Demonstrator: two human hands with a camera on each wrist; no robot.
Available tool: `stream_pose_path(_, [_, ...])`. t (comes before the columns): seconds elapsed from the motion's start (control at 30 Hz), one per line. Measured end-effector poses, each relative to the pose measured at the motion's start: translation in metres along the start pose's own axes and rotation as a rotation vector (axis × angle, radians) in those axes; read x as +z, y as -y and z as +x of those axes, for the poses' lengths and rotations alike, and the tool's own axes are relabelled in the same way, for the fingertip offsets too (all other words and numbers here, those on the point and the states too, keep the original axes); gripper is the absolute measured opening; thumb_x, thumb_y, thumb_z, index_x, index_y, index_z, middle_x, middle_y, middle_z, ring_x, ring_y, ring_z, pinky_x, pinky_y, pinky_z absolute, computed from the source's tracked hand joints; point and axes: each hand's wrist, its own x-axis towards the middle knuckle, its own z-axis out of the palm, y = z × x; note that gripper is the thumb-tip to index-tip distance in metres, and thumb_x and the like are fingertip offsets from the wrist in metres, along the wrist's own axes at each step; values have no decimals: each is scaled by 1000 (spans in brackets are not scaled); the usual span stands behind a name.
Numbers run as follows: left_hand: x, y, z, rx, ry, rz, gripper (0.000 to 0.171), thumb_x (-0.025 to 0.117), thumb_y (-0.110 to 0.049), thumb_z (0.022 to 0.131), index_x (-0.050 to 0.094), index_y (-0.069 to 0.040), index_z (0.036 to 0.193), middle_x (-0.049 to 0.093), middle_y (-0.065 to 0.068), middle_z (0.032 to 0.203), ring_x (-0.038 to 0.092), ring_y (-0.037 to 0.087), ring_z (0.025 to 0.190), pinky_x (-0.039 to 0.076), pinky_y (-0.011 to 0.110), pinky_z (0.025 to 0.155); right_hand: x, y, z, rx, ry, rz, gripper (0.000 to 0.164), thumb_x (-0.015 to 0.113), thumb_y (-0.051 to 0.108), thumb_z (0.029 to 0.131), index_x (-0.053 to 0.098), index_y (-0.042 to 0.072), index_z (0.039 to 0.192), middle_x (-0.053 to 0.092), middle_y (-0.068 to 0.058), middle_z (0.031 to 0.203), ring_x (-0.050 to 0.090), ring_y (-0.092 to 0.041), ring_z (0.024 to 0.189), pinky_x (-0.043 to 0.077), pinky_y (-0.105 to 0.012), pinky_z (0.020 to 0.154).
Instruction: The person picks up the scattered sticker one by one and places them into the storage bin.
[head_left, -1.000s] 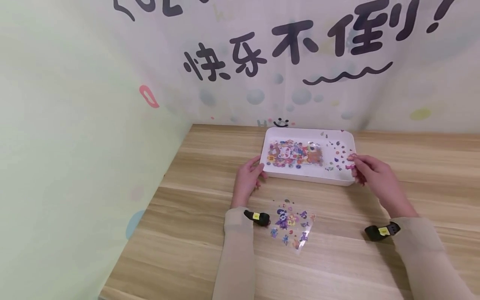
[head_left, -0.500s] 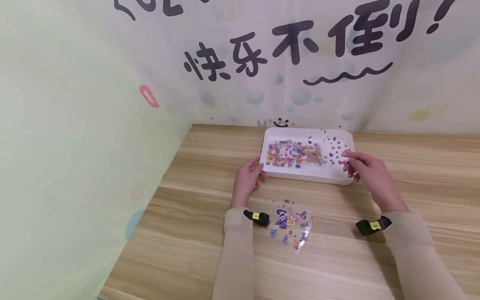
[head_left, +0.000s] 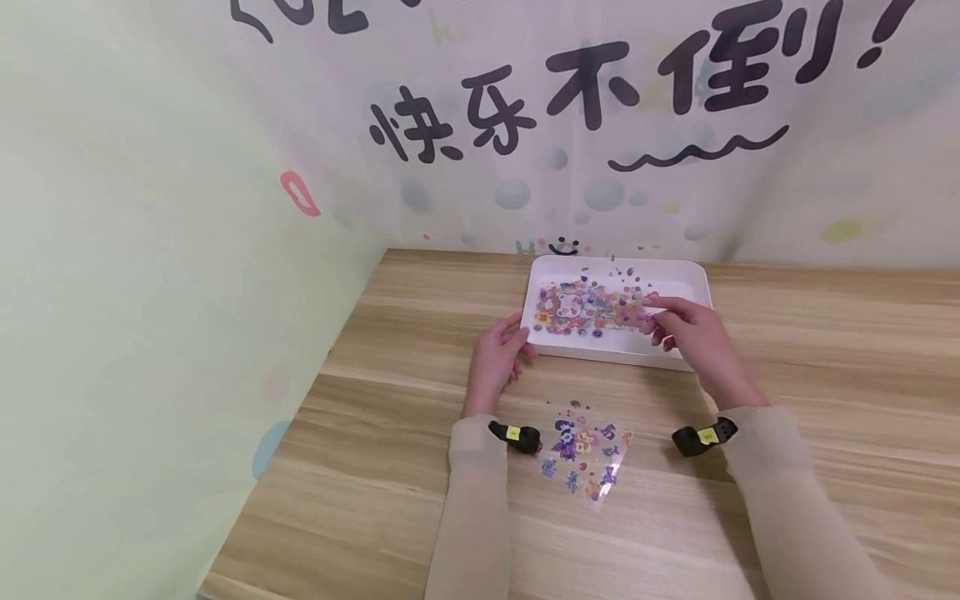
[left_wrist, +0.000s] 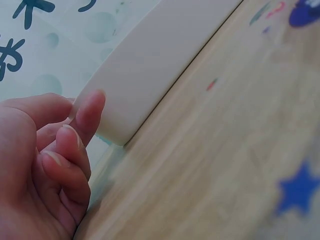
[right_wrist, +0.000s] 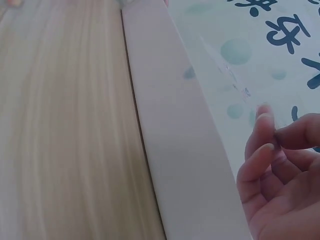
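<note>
A white tray (head_left: 692,287) lies on the wooden table, with a pile of colourful sticker sheets (head_left: 567,307) in its left part. My left hand (head_left: 493,358) grips the tray's near left corner; in the left wrist view its thumb and forefinger pinch the white wall (left_wrist: 145,60). Over the tray's right half, my right hand (head_left: 697,337) pinches the edge of a clear sticker sheet (head_left: 649,323) between thumb and forefinger. That sheet (right_wrist: 232,80) shows edge-on and faint in the right wrist view, above the tray wall. Whether it touches the pile, I cannot tell.
Another clear sticker sheet (head_left: 581,446) with purple and blue figures lies on the table in front of the tray, between my forearms. Behind the table hangs a printed cloth (head_left: 517,192). A pale wall (head_left: 150,292) stands at the left.
My right hand has moved left from the tray's right edge, carrying the clear sticker sheet over toward the pile. My left hand has stayed at the tray's corner.
</note>
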Motion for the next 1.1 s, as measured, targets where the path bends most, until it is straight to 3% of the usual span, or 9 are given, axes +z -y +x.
stream_pose_path(0.6, [1, 5, 2, 40, -8, -9, 37, 54, -40, 87, 50, -31, 123, 66, -1, 72, 45, 12, 42, 35, 23, 34, 29, 5, 20, 24, 49, 126, 36, 43, 28, 95, 48, 8, 124, 56, -17, 97, 53, -20, 80, 47, -28, 76])
stream_pose_path(0.83, [1, 4, 1, 39, -6, -13, 40, 54, -39, 87, 49, -29, 125, 66, 0, 72, 45, 12, 42, 36, 22, 33, 32, 3, 24, 47, 54, 108, 39, 43, 30, 94, 45, 8, 127, 56, -14, 97, 52, -22, 82, 47, -27, 76])
stream_pose_path(1.1, [1, 5, 1, 43, -9, 4, 40, 53, -41, 86, 48, -32, 125, 65, -1, 72, 45, 11, 42, 36, 22, 33, 34, -1, 28, 41, 117, -2, 48, 47, 40, 90, 46, 9, 126, 56, -14, 100, 53, -24, 85, 47, -29, 75])
